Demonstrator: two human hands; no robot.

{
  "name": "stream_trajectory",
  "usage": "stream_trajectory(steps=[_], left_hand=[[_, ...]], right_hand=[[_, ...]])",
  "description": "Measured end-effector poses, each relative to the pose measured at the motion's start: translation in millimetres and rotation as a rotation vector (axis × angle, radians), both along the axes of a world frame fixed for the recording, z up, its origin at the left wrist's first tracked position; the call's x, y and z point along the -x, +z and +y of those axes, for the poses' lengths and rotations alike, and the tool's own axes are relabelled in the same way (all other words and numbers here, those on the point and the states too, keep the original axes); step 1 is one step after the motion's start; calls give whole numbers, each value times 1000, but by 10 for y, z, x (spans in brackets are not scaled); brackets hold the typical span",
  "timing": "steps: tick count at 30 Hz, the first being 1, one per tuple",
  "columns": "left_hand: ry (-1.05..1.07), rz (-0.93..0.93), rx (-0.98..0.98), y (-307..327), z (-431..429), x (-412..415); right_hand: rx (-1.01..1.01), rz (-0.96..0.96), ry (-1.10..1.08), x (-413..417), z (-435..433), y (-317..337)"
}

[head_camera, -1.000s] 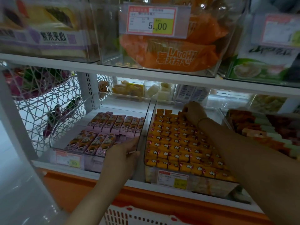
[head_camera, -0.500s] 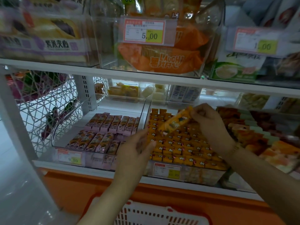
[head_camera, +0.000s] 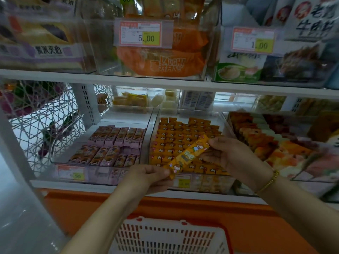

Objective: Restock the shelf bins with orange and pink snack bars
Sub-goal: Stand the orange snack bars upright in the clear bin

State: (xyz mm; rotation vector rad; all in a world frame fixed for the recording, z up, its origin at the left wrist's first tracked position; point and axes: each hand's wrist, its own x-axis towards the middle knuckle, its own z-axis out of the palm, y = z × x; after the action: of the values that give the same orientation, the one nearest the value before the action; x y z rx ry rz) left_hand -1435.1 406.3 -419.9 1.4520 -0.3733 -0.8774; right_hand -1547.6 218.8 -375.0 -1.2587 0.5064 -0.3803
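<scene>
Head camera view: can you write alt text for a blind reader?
A person's left hand and right hand hold one orange snack bar by its ends, in front of a clear bin packed with orange bars. Pink bars lie in the bin to its left; a white basket sits below.

left hand (head_camera: 147,176) now on orange bar (head_camera: 189,156)

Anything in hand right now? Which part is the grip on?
One orange snack bar, held by both ends: left hand pinches the lower end, right hand the upper end.
</scene>
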Motion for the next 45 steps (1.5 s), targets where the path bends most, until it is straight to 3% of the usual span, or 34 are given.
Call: stream_trajectory(steps=[13,18,20,23,26,33,36,38,40,42,45], left_hand=[[69,-81,-5,17,-37,-20],[45,-80,-1,-23,-59,-34],[36,26,54,-36,-66,-50],[2,371,165,-12,-45,-65],[-112,623,230,44,-19,-28],[-192,721,320,36,-34,65],[-116,537,326,24,-63,51],[-62,181,193,18,-83,53],[18,-259,42,0,-85,85],[70,-567,15,-12,-67,140],[26,-951,-17,-44,-78,156]], right_hand=[[9,4,57,-3,-70,-34],[237,136,121,-8,-100,-87],[258,130,122,-4,-115,-95],[290,55,164,38,-108,-63],[472,17,234,52,-77,-44],[551,-62,321,58,-45,-35],[599,-43,224,22,-32,-75],[521,13,134,-17,-67,-141],[216,36,90,-69,-83,-176],[-17,30,74,-114,-86,-185],[65,61,136,-174,-66,-165]])
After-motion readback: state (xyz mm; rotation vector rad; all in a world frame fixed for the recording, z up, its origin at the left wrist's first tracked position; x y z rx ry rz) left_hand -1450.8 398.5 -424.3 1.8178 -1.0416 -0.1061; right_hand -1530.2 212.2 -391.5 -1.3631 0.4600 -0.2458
